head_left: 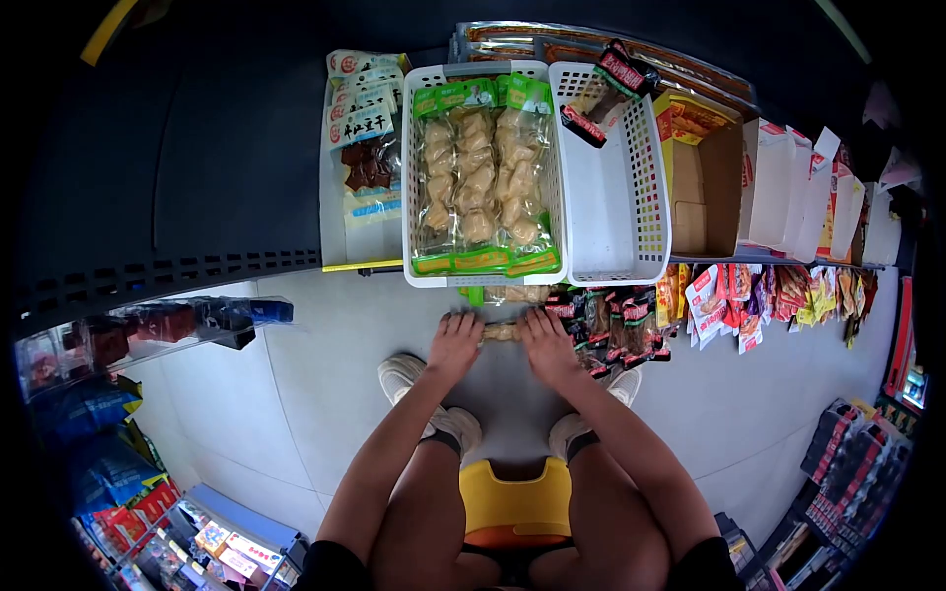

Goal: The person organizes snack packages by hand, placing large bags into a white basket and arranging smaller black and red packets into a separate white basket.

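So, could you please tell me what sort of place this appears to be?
Probably a shop: a white basket holds several sealed snack packets, colourful bags form a row on the right, and a stocked rack stands at lower left.

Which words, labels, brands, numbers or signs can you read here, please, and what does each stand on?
"平江豆干": white snack packet at left; first character slightly uncertain.
Too small or blurred: green-topped packets, black-and-red packet in the right basket, hanging packets.
None readable: lowest beige packet.
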A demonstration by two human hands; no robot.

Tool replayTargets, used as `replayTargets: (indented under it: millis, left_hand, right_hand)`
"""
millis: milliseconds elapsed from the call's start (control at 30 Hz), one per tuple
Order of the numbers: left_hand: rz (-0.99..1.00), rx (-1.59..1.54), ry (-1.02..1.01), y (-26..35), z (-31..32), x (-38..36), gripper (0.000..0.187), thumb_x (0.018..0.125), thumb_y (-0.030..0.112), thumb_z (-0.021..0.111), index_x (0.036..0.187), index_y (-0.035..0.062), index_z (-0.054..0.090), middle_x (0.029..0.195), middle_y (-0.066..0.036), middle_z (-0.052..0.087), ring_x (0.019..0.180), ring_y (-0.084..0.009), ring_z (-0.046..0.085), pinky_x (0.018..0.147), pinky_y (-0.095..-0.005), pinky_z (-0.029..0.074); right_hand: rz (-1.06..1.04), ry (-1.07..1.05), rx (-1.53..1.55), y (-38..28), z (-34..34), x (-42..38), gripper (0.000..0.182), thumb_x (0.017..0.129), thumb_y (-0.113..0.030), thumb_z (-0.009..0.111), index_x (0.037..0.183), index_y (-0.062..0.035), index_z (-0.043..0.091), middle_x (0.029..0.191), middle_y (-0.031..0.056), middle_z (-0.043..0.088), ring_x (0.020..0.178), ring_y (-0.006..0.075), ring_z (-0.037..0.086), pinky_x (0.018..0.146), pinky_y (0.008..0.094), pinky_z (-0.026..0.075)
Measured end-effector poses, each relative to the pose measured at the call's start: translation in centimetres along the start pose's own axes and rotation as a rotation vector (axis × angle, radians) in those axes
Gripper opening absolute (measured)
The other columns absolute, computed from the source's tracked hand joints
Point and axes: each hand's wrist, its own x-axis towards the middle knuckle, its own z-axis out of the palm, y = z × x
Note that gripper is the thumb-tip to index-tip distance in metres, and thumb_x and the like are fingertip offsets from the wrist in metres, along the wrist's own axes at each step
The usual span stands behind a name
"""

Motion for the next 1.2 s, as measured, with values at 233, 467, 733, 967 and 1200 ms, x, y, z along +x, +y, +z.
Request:
replayTargets:
  millis: [233, 467, 733, 967, 1200]
  left_hand:
    - [0.050, 0.029, -0.030, -0.1, 0.6, 0.8, 0.037, 0.063, 0.017, 0.063, 0.096, 0.0079, 0.047, 0.096, -0.008, 0.045, 0.093, -0.0220, 0.045, 0.085, -0.0347, 0.035]
    - [-0.006, -0.043, -0.053, 0.6, -0.2, 0.8, 0.036, 0.058, 0.012, 0.064, 0.089, 0.0064, 0.047, 0.093, -0.010, 0.044, 0.088, -0.0226, 0.049, 0.079, -0.0346, 0.039]
    - [-0.130, -0.178, -0.127, 1.5, -1.0, 0.9, 0.039, 0.054, 0.013, 0.065, 0.088, 0.0041, 0.046, 0.096, -0.012, 0.044, 0.083, -0.0260, 0.055, 0.069, -0.0371, 0.046]
    - [-0.180, -0.148, -0.235, 1.4, -5.1, 0.8, 0.039, 0.053, 0.013, 0.063, 0.087, 0.0028, 0.047, 0.090, -0.012, 0.050, 0.081, -0.0256, 0.056, 0.069, -0.0358, 0.046]
    - [-0.136, -0.149, -0.278, 0.4, -11.8, -0.9, 0.033, 0.053, 0.011, 0.061, 0.083, 0.0030, 0.048, 0.080, -0.010, 0.052, 0.078, -0.0258, 0.055, 0.068, -0.0357, 0.045]
  right_hand:
    - [0.009, 0.049, -0.060, 0.3, 0.6, 1.1, 0.050, 0.065, -0.014, 0.055, 0.111, 0.0010, 0.045, 0.105, 0.0119, 0.048, 0.107, 0.0241, 0.039, 0.094, 0.0367, 0.024]
    - [-0.007, 0.047, -0.053, 0.6, 0.7, 0.9, 0.044, 0.067, -0.012, 0.052, 0.109, 0.0014, 0.047, 0.102, 0.0110, 0.050, 0.105, 0.0238, 0.040, 0.094, 0.0363, 0.025]
    - [0.036, -0.039, 0.012, 0.4, 0.3, 1.0, 0.050, 0.066, -0.011, 0.053, 0.114, 0.0005, 0.044, 0.103, 0.0109, 0.048, 0.106, 0.0234, 0.040, 0.096, 0.0389, 0.022]
    - [0.024, -0.001, 0.035, -0.4, 0.2, 1.6, 0.044, 0.067, -0.018, 0.057, 0.106, -0.0015, 0.047, 0.097, 0.0088, 0.049, 0.099, 0.0222, 0.042, 0.092, 0.0406, 0.025]
    - [-0.068, 0.010, 0.381, -2.2, -2.8, 1.5, 0.041, 0.065, -0.024, 0.063, 0.096, -0.0046, 0.044, 0.087, 0.0091, 0.053, 0.089, 0.0250, 0.049, 0.084, 0.0391, 0.032]
